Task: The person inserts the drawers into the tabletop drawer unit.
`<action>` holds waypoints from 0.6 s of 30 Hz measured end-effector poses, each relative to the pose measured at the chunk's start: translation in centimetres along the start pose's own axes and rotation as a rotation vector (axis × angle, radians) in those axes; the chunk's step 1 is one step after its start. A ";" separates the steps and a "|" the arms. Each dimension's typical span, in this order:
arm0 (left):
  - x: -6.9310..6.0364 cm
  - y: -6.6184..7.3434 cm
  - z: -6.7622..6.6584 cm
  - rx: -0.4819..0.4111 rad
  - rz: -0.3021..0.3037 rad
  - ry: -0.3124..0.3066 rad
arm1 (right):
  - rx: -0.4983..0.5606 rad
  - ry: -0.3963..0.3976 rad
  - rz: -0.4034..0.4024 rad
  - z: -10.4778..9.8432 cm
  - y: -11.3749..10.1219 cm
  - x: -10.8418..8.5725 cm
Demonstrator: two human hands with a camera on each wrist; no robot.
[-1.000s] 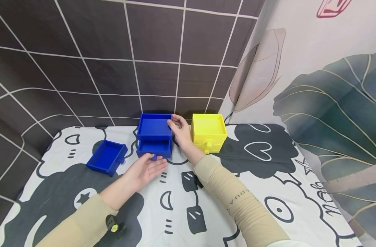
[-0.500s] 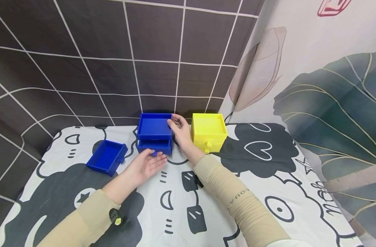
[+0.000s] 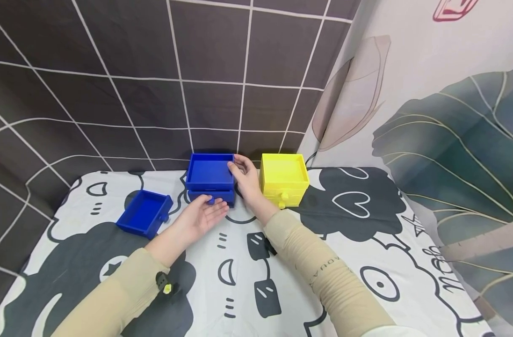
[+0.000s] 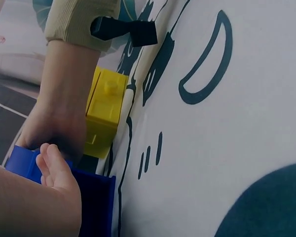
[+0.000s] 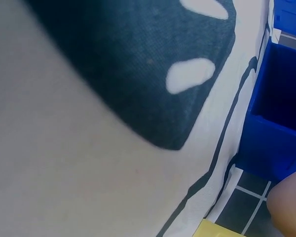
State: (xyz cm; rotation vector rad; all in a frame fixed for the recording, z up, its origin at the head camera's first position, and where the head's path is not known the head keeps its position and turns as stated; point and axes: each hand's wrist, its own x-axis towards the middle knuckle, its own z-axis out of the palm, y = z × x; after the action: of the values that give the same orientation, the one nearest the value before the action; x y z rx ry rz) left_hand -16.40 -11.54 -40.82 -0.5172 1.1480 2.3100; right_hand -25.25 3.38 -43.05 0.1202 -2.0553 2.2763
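Note:
A small blue drawer cabinet (image 3: 210, 173) with a shallow tray top stands against the wall. Its lower drawer (image 3: 222, 196) sticks out slightly at the front. My left hand (image 3: 199, 217) is at that drawer's round knob (image 3: 212, 201), thumb beside it, fingers extended palm up. My right hand (image 3: 246, 180) grips the cabinet's right side, thumb over the top rim and fingers behind, partly hidden. In the left wrist view, straight fingers (image 4: 54, 165) of my left hand show before the blue drawer (image 4: 96, 202). To the left lies a loose blue drawer (image 3: 144, 213) with a knob.
A yellow drawer cabinet (image 3: 283, 180) stands just right of my right hand. Behind is a dark wall covering (image 3: 214, 107) with white grid lines. A patterned black-and-white cloth (image 3: 239, 290) covers the table. A pale printed curtain (image 3: 429, 117) hangs at the right.
The lower drawer has slid further back into the blue cabinet, with my left hand moving along behind it. My right hand keeps its grip on the cabinet's side.

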 end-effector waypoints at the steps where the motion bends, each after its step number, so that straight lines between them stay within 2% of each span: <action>1: 0.1 0.1 0.0 -0.002 0.000 0.004 | 0.000 -0.002 0.002 0.0 0.0 0.0; 11: 0.8 0.6 0.2 -0.005 -0.006 0.031 | -0.033 -0.015 0.013 0.2 0.0 0.0; 18: 0.9 0.5 0.1 -0.015 -0.011 0.023 | 0.010 -0.026 0.049 -0.2 -0.1 -0.3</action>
State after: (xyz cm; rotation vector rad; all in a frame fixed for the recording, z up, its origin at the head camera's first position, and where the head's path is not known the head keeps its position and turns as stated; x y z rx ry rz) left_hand -17.39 -11.46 -40.92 -0.5558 1.1373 2.3106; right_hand -24.93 3.54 -42.95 0.1024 -2.0819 2.3263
